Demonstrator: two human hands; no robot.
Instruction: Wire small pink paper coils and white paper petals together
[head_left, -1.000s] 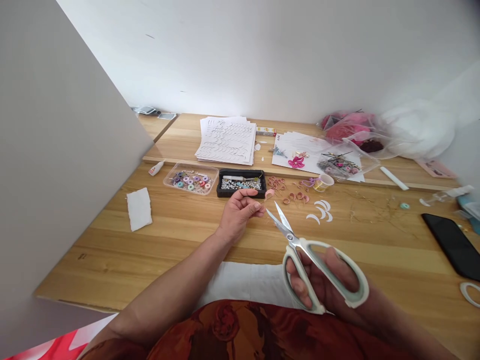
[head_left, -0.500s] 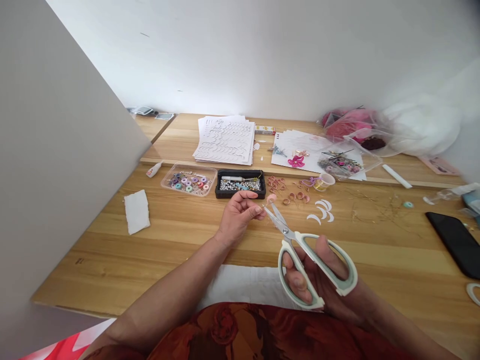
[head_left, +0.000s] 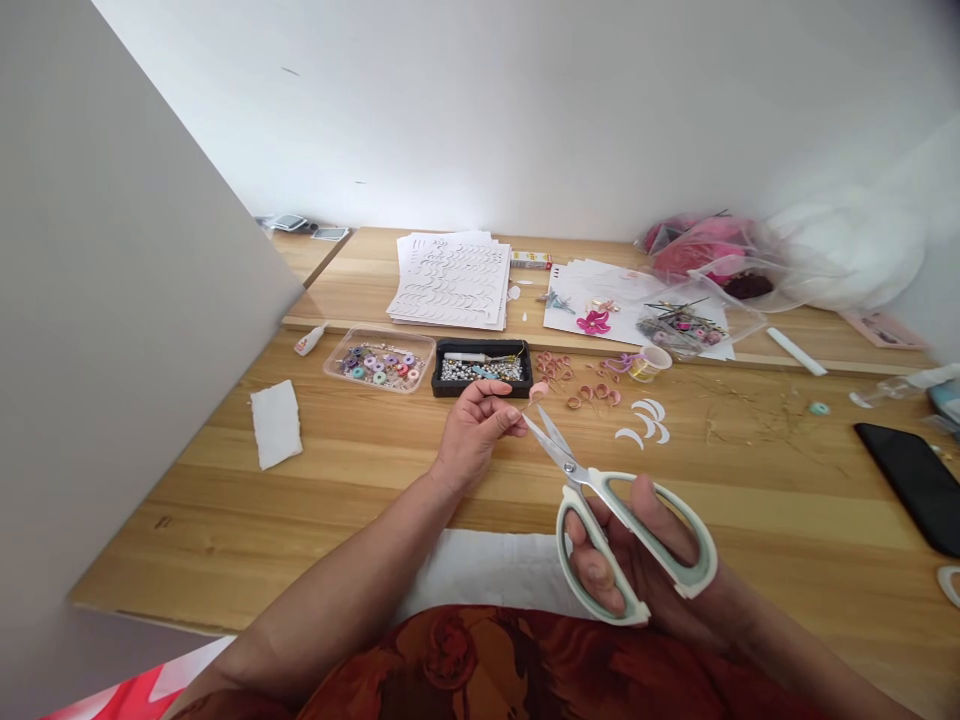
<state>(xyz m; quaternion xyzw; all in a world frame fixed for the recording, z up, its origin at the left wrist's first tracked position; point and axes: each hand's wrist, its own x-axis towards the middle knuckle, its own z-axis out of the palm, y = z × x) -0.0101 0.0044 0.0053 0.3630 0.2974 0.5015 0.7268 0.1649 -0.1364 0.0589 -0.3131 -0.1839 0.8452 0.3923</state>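
Between the thumb and fingers of my left hand (head_left: 480,425) is pinched a small pink curled petal (head_left: 538,392) on a thin stem. My right hand (head_left: 622,555) has its thumb and fingers through the handles of white-and-grey scissors (head_left: 570,468). The blades are parted, their tips close by my left fingertips and the petal's stem. Whether they touch the stem I cannot tell. Just beyond my left hand, several similar pink curled petals (head_left: 553,370) lie on the table. White crescent cutouts (head_left: 646,425) lie to the right of them.
A black tray (head_left: 480,390) of silver beads and a clear box (head_left: 337,375) of coloured beads and spools stand behind my left hand. Paper sheets (head_left: 450,285) lie on the raised back board. A phone (head_left: 911,480) is far right, a white tissue (head_left: 276,425) left.
The petal and scissor tips have shifted very slightly left. Both hands keep almost the same place and hold, and the blades stay parted.
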